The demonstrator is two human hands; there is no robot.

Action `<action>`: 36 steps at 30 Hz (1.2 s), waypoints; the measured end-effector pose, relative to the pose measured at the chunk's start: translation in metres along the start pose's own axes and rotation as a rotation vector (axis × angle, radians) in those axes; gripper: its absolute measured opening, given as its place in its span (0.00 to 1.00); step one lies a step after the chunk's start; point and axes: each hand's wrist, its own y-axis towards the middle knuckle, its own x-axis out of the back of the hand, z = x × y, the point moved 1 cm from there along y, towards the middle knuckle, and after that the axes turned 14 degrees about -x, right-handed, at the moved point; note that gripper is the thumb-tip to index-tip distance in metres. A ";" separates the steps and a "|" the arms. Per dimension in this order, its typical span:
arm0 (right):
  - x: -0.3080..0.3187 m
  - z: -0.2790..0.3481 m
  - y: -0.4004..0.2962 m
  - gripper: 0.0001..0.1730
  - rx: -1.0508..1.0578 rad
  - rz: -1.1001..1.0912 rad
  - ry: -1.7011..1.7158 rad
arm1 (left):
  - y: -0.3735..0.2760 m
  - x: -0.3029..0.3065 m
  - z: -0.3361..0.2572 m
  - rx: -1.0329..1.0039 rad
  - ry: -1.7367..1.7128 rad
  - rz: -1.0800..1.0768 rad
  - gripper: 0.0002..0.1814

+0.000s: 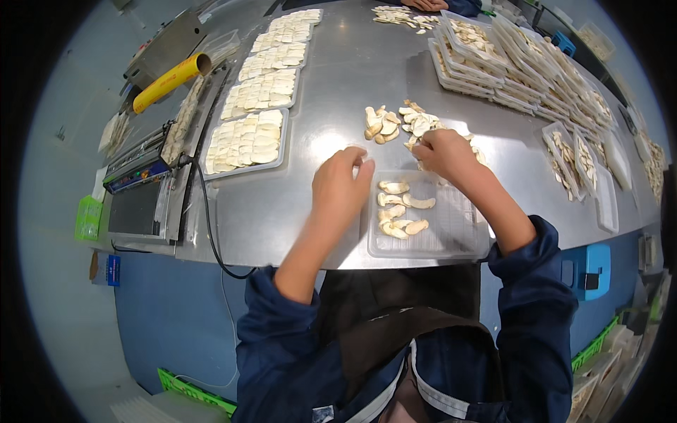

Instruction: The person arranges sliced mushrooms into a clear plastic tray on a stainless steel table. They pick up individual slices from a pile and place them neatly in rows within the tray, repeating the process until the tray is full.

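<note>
Before me a clear plastic tray (pixel 455 232) lies on the steel table, with several mushroom slices (pixel 406 202) laid along its left part. My right hand (pixel 447 153) reaches over the tray's far edge to a loose pile of mushroom slices (pixel 421 122). Its fingertips are at the pile, and whether they pinch a slice is hidden. Left of the tray, my left hand (pixel 341 180) hovers over the table with thumb and fingertips slightly apart and nothing seen between them. Beyond both hands sits a smaller heap of slices (pixel 382 125).
A row of filled trays (pixel 245 141) runs along the left of the steel table (pixel 338 79). Left of it stand a heat-sealing machine (pixel 140 185) and a yellow roll (pixel 172 82). Stacked trays of slices (pixel 476 58) fill the far right. Another person's hands (pixel 426 5) rest at the far edge.
</note>
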 end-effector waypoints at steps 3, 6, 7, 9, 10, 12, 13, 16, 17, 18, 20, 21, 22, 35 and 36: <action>-0.028 0.002 0.030 0.11 0.092 -0.053 -0.088 | 0.040 -0.032 0.047 -0.012 0.226 -0.063 0.16; -0.034 0.003 0.036 0.11 0.061 -0.008 -0.171 | 0.060 -0.055 0.075 0.104 0.281 0.096 0.15; -0.032 0.003 0.031 0.11 0.054 -0.023 -0.164 | 0.062 -0.057 0.075 0.113 0.247 0.110 0.14; -0.025 0.004 0.024 0.11 0.043 -0.056 -0.153 | 0.065 -0.058 0.076 0.129 0.181 0.132 0.12; -0.019 0.005 0.020 0.11 0.002 -0.048 -0.182 | 0.062 -0.058 0.075 0.038 0.228 0.018 0.13; -0.018 -0.003 0.021 0.10 -0.042 0.007 -0.150 | 0.058 -0.048 0.062 0.209 0.014 0.036 0.10; -0.017 -0.007 0.022 0.10 -0.065 0.030 -0.128 | 0.056 -0.038 0.050 0.289 -0.087 0.046 0.08; -0.020 -0.016 0.024 0.09 -0.036 0.042 -0.002 | 0.025 -0.023 0.027 0.143 -0.326 0.181 0.10; -0.020 -0.019 0.023 0.09 -0.021 0.046 0.034 | 0.015 -0.022 0.011 0.165 -0.443 0.304 0.11; -0.021 -0.023 0.023 0.09 -0.026 0.031 0.051 | 0.009 -0.026 0.002 0.034 -0.359 0.423 0.10; -0.022 -0.028 0.022 0.09 -0.018 0.002 0.088 | -0.003 -0.040 -0.020 -0.006 -0.264 0.501 0.09; -0.017 -0.026 0.018 0.09 -0.046 -0.020 0.126 | -0.005 -0.044 -0.024 -0.093 -0.199 0.520 0.10; -0.010 -0.024 0.012 0.09 -0.076 -0.044 0.164 | -0.001 -0.041 -0.023 -0.071 -0.191 0.454 0.10; 0.003 -0.030 -0.077 0.13 -0.385 0.203 0.685 | 0.080 -0.080 0.057 0.153 0.201 0.169 0.12; 0.002 -0.031 -0.071 0.12 -0.278 0.058 0.562 | 0.078 -0.078 0.056 0.149 0.168 0.152 0.10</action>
